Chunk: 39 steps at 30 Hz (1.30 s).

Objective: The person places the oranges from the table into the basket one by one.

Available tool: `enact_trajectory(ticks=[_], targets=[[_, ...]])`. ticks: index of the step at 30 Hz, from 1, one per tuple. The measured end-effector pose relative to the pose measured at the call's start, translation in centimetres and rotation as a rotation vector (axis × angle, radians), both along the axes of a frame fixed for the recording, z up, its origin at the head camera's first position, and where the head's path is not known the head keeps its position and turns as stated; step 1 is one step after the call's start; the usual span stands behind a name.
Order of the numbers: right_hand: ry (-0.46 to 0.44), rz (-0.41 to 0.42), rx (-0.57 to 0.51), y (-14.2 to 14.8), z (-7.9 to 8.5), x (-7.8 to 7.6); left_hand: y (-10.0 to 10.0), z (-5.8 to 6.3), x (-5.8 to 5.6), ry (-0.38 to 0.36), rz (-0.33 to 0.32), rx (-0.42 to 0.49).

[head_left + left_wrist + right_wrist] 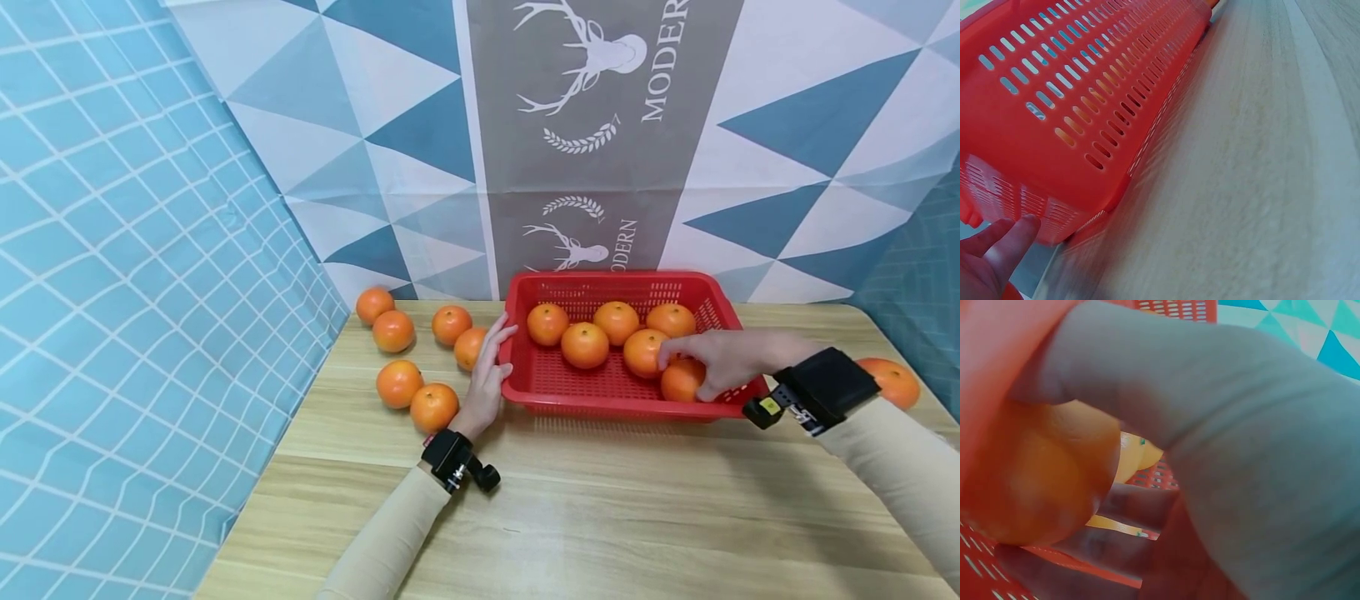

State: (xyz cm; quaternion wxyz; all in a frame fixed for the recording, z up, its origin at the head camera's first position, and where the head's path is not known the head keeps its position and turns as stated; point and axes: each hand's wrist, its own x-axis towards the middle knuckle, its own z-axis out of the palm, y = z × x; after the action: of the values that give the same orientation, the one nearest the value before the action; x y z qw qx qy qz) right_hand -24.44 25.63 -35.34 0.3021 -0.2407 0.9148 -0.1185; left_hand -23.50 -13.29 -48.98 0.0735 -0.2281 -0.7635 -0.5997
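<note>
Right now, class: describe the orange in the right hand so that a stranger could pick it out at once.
Find the red basket on the wooden table. Six oranges lie in it; look to its front right corner. That orange is nearest the front rim, and the only one with the right hand curled over it.

The head view looks forward and down from above the near edge of the wooden table (600, 517), taking in the whole red basket (611, 400), both forearms and the patterned backdrop at the far side. The left wrist view sits low, just above the tabletop (1260, 162), very near the basket's slotted near wall (1072, 106) and looking along it to the right. The right wrist view is pressed close behind the right hand (1222, 444) inside the basket, sharing with the head view the orange (1035, 481) under that hand.
</note>
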Motion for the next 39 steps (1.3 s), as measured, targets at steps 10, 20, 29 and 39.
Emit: enact_trajectory(ticks=[10,20,29,39], targets=[[0.003,0.006,0.025,-0.2,-0.9,-0.1,0.0,0.2,0.2,-0.005,-0.001,-0.013],[0.029,0.008,-0.001,0.1,-0.5,0.1,-0.1,0.1,0.1,-0.01,-0.003,-0.001],[0.133,0.011,-0.034,0.7,1.7,0.1,0.0,0.2,0.1,-0.003,-0.001,0.002],[0.142,-0.008,-0.097,1.6,2.9,0.4,0.0,0.2,0.1,-0.006,-0.006,-0.002]])
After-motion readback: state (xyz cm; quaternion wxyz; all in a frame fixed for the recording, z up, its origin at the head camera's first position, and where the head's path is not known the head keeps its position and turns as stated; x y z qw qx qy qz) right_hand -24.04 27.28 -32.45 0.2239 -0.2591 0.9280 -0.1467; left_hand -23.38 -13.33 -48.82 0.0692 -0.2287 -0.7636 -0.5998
